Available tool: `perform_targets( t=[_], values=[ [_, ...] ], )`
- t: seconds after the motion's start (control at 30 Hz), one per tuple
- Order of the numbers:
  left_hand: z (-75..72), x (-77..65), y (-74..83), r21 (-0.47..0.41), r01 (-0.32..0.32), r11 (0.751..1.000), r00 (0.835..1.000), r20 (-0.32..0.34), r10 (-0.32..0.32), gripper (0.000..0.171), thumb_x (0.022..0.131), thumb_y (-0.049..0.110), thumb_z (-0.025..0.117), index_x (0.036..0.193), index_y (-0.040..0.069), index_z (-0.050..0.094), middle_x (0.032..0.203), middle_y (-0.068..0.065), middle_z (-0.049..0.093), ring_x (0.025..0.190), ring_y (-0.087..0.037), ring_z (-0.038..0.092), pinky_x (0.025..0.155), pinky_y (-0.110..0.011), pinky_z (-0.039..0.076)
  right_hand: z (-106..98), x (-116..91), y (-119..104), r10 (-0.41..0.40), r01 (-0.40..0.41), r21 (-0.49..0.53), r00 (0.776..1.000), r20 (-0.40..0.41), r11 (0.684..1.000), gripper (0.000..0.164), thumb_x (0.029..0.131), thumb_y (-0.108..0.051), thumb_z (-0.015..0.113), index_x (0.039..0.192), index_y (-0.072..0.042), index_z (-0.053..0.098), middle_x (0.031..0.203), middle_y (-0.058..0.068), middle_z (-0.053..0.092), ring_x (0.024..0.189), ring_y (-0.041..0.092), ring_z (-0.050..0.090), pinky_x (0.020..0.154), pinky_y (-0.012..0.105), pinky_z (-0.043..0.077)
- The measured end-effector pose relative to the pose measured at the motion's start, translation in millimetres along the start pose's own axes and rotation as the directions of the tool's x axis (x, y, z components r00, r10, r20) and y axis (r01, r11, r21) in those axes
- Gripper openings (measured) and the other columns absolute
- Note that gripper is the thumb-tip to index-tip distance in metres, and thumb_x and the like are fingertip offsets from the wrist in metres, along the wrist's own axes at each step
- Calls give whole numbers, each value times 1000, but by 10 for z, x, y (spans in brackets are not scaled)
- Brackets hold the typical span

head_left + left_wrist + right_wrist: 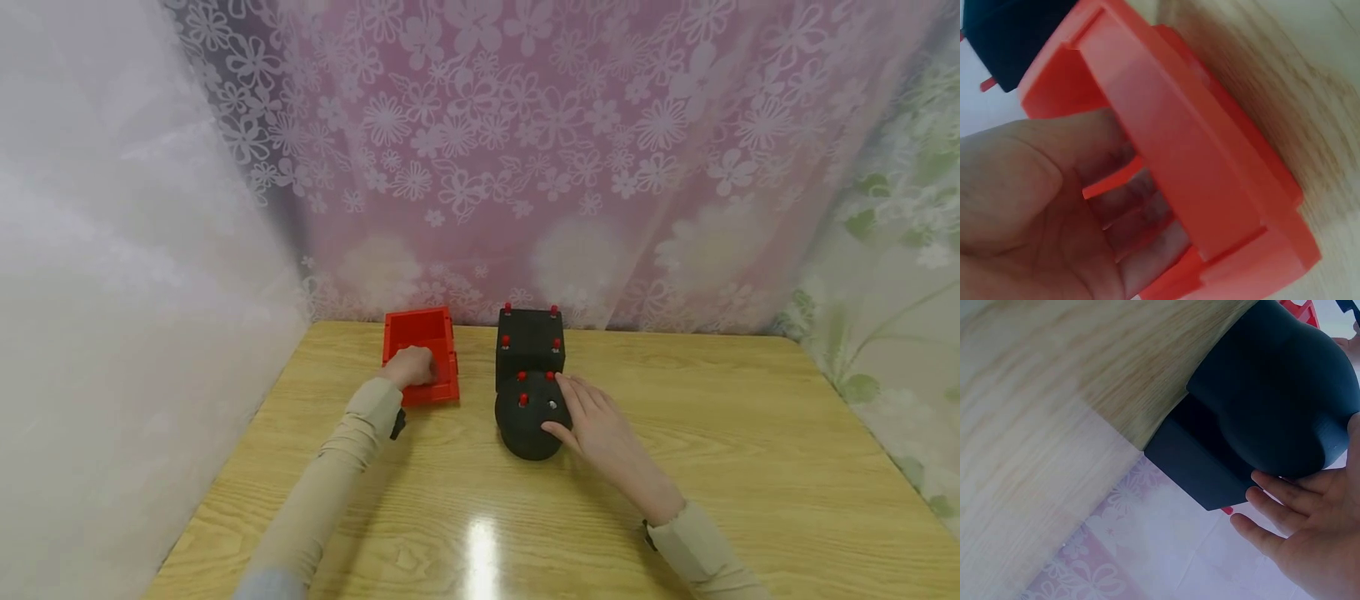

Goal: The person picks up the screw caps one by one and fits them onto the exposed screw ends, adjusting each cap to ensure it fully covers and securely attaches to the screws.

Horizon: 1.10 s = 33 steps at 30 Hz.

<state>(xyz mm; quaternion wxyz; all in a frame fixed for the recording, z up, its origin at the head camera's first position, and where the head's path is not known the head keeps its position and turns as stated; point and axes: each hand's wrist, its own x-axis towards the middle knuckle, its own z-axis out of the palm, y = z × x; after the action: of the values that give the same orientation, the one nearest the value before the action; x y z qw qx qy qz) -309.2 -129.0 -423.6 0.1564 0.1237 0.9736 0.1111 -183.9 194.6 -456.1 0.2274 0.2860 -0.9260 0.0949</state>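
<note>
A red plastic bin [444,392] sits on the table's left side, and my left hand [408,367] reaches down into it. In the left wrist view, the fingers [1141,219] of that hand pass behind the bin's wall [1166,131], so the fingertips and anything between them are hidden. To the right stands a black piece with a boxy back part [531,329] and a rounded front part [531,437]. Red pegs [523,400] stick up from both tops; one hole [552,404] in the round top shows no red peg. My right hand [603,425] rests, fingers fairly straight, against the rounded part's right side.
The wood-grain table [720,417] carries both objects near its back edge. Behind it hangs a pink flowered curtain [487,167], with a pale sheet [135,250] at the left and a leafy-patterned one [900,275] at the right.
</note>
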Motion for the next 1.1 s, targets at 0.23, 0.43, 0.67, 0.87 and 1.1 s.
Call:
perform_targets(
  t=[0.23,0.43,0.67,0.87,1.1],
  values=[
    [34,83,-4,39,-59,998,997,45,57,13,96,17,71,102,7,78,105,-8,74,96,-24,68,89,-38,57,0,-1,-12,13,-13,-9,1000,7,1000,80,97,-50,62,150,5,41,141,27,55,131,41,53,103,58,46],
    [82,104,18,12,-51,999,999,-11,51,9,95,17,73,94,9,78,98,-6,74,87,-21,67,84,-37,58,0,1,-11,17,-17,-11,1000,18,1000,81,96,-49,64,150,6,41,142,27,55,131,41,53,105,58,46],
    [129,94,26,-54,-31,998,997,-76,27,17,93,12,72,77,12,67,78,-2,64,70,-17,53,66,-31,48,-9,-3,-10,13,-12,-11,999,31,1000,81,98,-52,60,151,5,40,143,26,54,133,40,52,106,56,45],
    [78,65,11,-101,-31,994,995,-101,20,7,91,12,76,87,9,70,86,-4,68,76,-20,60,73,-34,54,-8,-10,-6,13,-12,-9,999,35,1000,81,100,-56,52,152,5,40,143,27,54,133,40,51,107,56,45],
    [-35,3,4,-134,-40,990,988,-154,19,13,94,14,73,105,8,76,112,-10,72,98,-27,66,88,-41,57,-12,-9,-11,14,-13,-9,1000,20,1000,81,96,-50,63,151,6,41,143,27,54,132,40,52,107,56,44]
  ],
)
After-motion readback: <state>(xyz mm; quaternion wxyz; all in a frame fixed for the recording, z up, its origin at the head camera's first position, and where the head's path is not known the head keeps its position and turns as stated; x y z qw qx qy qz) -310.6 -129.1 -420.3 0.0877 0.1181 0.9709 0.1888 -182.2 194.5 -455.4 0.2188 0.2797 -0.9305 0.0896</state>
